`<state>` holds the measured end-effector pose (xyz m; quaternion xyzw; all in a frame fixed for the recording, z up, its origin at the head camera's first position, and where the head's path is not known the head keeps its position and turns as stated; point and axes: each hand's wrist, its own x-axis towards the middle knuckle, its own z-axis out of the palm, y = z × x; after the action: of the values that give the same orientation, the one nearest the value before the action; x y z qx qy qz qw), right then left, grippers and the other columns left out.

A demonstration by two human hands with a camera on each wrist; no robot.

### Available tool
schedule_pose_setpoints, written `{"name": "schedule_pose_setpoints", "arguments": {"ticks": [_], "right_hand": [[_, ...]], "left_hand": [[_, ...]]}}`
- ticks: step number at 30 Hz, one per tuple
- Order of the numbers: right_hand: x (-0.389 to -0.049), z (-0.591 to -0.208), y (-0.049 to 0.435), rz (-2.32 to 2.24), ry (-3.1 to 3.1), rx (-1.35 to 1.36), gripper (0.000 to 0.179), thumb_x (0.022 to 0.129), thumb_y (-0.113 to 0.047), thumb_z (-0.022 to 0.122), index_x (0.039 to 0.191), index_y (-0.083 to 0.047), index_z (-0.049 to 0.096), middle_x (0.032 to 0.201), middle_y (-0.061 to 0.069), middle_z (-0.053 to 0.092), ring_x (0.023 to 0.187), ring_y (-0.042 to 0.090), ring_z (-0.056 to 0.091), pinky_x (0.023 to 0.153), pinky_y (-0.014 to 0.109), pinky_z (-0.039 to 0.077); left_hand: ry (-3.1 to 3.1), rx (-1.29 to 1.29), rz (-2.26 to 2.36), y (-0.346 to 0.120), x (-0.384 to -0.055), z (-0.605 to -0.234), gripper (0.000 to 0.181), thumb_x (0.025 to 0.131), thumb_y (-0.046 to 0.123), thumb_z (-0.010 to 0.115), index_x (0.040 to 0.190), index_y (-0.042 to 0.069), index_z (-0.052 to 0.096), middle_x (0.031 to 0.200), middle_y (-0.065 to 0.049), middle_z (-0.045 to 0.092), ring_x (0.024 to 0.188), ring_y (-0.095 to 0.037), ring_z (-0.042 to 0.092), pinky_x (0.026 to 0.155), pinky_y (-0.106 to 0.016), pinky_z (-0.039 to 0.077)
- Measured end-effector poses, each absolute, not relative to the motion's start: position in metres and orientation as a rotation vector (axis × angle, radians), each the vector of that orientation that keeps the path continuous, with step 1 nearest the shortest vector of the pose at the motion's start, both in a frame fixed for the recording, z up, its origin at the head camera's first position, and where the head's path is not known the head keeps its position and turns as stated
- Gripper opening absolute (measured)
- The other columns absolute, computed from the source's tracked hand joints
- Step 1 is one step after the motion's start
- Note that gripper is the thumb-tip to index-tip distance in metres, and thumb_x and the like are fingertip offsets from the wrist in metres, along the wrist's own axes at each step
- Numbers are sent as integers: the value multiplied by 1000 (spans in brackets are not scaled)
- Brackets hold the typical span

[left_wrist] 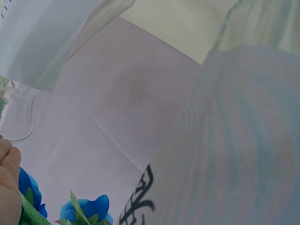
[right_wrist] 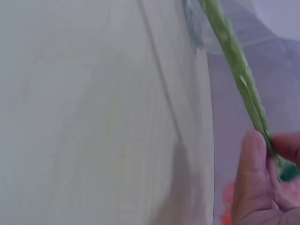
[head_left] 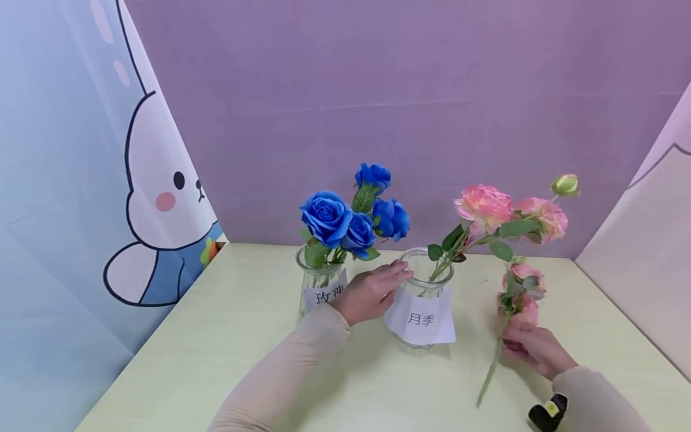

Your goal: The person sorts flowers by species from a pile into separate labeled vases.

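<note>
In the head view my right hand (head_left: 541,349) holds a pink flower spray (head_left: 522,309) by its green stem, heads upward and the stem's lower end slanting toward me. The right wrist view shows thumb and fingers pinching that stem (right_wrist: 239,75). My left hand (head_left: 371,295) reaches to a glass jar (head_left: 412,343) with a white paper label (head_left: 420,318), its extended fingers resting at the rim's left side. Another pink flower spray (head_left: 484,207) leans right out of this jar. In the left wrist view only part of my left hand (left_wrist: 8,183) shows.
Left of that jar stands a second labelled glass jar (head_left: 302,279) holding several blue roses (head_left: 326,219). Both jars stand on a pale table (head_left: 216,360). Behind is a purple backdrop (head_left: 405,90), with a blue cartoon panel (head_left: 59,210) at left.
</note>
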<state>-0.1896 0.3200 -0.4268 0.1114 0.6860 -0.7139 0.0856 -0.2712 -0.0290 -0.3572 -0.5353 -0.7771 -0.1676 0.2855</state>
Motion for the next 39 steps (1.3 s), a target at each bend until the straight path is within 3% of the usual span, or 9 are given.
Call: {"name": "schedule_pose_setpoints", "arguments": {"ticks": [27,39], "right_hand": [[-172,-405,287,-2758,1617,435,38,93,10,43,69,-7,68,70,3,68,67,8,67,70,17,56],[-167,-395,286,-2967,1378,356,34,96,6,43,74,-4,67,74,5,64,70,11,65,75,17,55]], "left_hand": [[-2069,-1424,-425,-29,-271,-357,42,84,0,67,126,1,61,133,-15,56,122,-27,54,98,-27,45],[-2084,-1427,-441,-29,-271,-357,43,84,1,68,126,1,60,133,-16,56,123,-27,54,97,-28,46]]}}
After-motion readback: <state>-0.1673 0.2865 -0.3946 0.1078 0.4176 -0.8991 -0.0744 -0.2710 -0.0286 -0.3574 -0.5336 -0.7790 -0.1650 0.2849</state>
